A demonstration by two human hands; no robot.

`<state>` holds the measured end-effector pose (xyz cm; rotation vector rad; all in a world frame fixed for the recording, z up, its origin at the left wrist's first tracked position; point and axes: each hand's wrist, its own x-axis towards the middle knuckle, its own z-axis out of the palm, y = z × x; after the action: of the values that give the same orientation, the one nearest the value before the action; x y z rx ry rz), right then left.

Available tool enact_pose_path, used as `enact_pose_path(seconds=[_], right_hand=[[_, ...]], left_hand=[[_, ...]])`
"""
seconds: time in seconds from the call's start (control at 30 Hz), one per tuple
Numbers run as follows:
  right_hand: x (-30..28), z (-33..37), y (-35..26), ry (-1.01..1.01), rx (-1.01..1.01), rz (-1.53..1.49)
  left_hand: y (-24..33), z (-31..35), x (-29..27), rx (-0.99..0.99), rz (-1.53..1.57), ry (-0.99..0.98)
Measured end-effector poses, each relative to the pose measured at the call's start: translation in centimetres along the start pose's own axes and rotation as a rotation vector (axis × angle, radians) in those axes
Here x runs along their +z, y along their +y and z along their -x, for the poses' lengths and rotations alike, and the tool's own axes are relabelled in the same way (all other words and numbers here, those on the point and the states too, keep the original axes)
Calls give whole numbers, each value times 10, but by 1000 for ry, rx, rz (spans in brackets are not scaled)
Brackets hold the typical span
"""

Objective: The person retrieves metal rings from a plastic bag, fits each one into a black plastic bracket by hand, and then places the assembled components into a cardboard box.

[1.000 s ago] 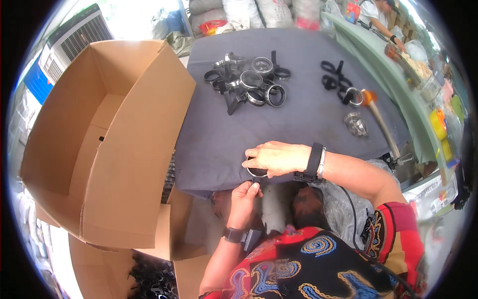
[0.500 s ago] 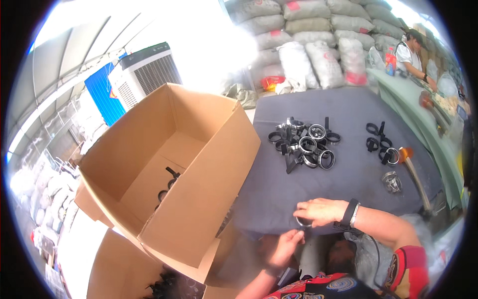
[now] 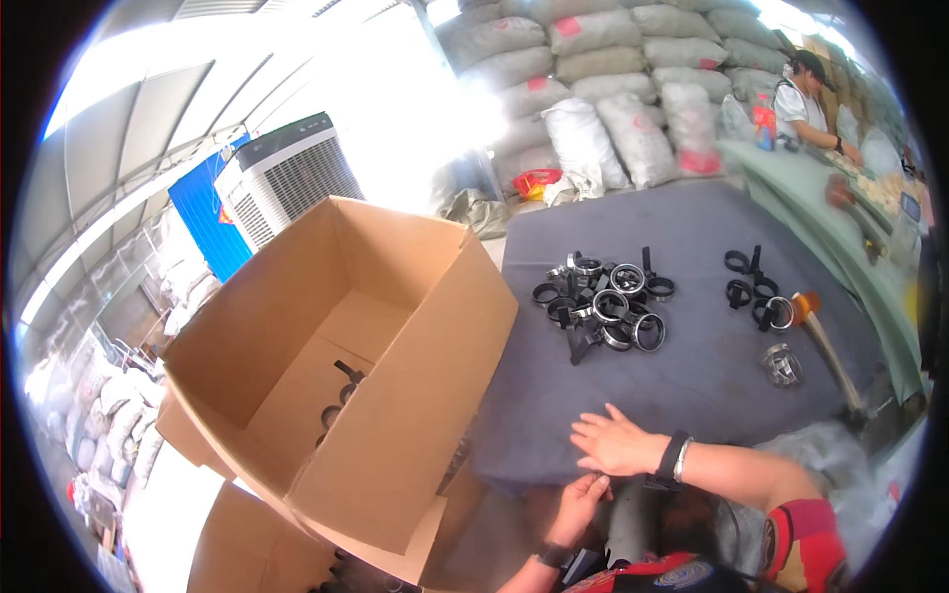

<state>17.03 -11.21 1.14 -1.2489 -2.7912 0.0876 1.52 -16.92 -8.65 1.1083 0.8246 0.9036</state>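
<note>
Palm down, with its fingers stretched out, my right hand is over the near edge of the grey-covered table. Just below it, my left hand has its thumb and fingertips pinched together at the table edge. What they hold, if anything, is too small to make out. Farther up the table lies a pile of round metal-and-black ring clamps with black tabs. A smaller group of black rings sits to the right, one with a shiny metal band. Near it is a stack of bare metal rings.
A large open cardboard box stands left of the table, with a few black rings inside. A hammer with an orange head lies at the table's right. Another person works at the green-covered table. Stacked sacks line the back.
My right hand has spread its fingers; the ring seen under it before no longer shows. My left hand stays pinched near the table edge. The view has shifted slightly.
</note>
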Motion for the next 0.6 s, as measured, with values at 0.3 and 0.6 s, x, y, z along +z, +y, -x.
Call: enact_pose_path(seconds=[0.3, 0.6], right_hand=[[4, 2, 2, 34, 23, -147], [5, 1, -4, 108, 91, 3]], left_hand=[[-3, 6, -3, -22, -83, -50], [2, 5, 2, -49, -117, 38]])
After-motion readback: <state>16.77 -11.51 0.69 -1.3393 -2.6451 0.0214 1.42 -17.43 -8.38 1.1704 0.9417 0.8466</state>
